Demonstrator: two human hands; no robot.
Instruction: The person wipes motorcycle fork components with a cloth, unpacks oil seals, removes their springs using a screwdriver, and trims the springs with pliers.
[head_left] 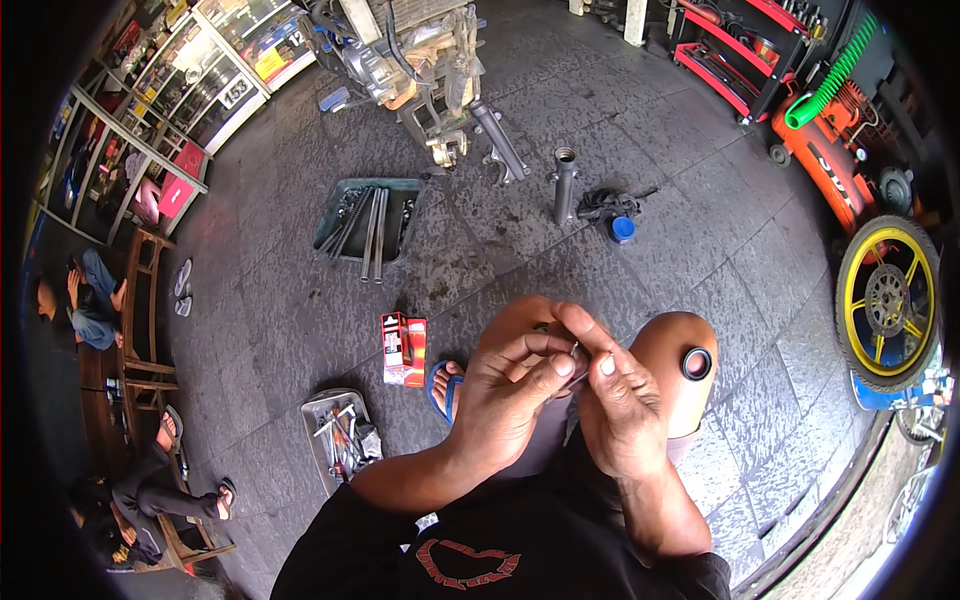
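Observation:
My left hand (508, 405) and my right hand (625, 415) meet above my knees, fingers curled and thumbs close together. Both pinch a small, dark, thin piece (579, 368), mostly hidden by the fingers; its kind does not show. On my right knee rests a black ring-shaped seal (696, 364). Beyond my left foot, red and white cardboard boxes (404, 350) lie on the floor. A grey tray of hand tools (343, 440) sits to the left of my legs.
Ahead stand a green tray (322, 222) holding metal tubes and springs, an upright grey fork tube (564, 190), a blue-lidded tub (622, 229) and a partly dismantled motorcycle (430, 70). A yellow wheel (886, 300) and orange compressor (825, 165) are right. People sit by wooden benches (140, 330) left.

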